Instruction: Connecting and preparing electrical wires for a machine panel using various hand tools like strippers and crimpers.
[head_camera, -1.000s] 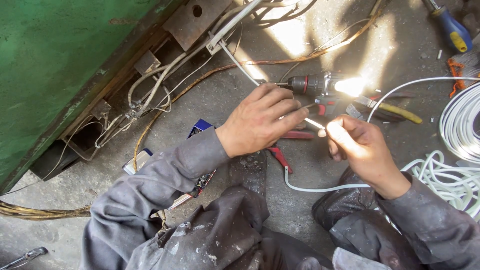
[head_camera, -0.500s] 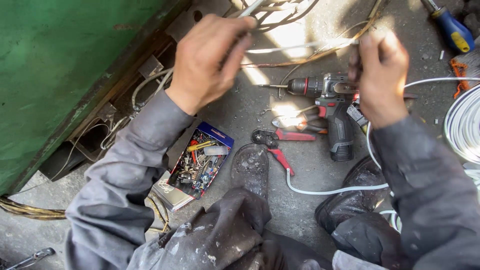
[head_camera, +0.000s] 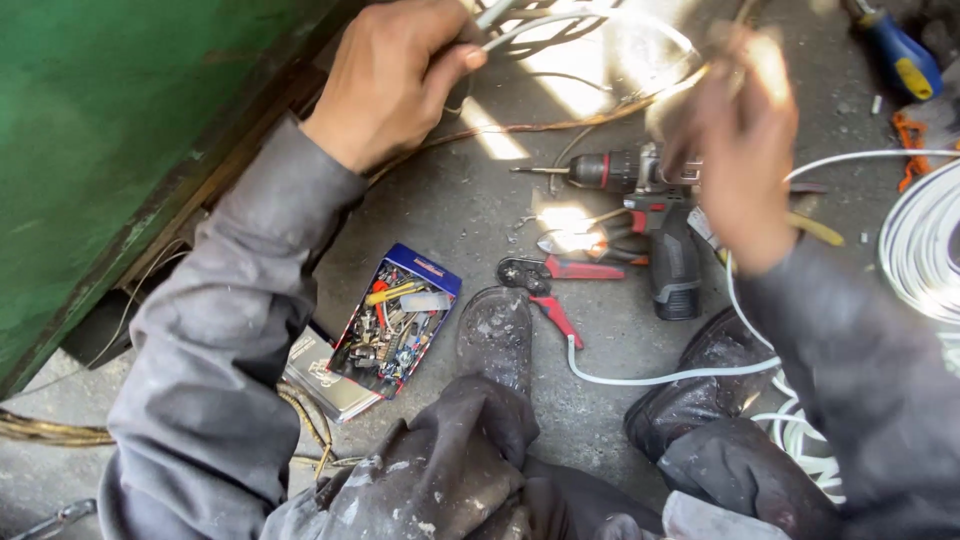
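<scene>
white cable (head_camera: 505, 25) runs along the far edge, pinched in the left hand (head_camera: 395, 75) by the green cabinet (head_camera: 100, 130). right hand (head_camera: 735, 140) is blurred at far right; i cannot tell its grip. on the floor (head_camera: 450, 215) between them lie a drill (head_camera: 650, 215) and red pliers (head_camera: 550, 285); a blue box (head_camera: 395, 320) of parts sits nearer, a cable coil (head_camera: 925, 250) at right.

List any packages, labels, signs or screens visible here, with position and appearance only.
Small open box: on the concrete floor by the left sleeve, rectangular, blue with red edging, filled with mixed small hardware.
Box lid: lying partly under the box, flat, pale with dark print.
Label on the cordless drill: red patch on the grey body.
No signs or screens.
</scene>
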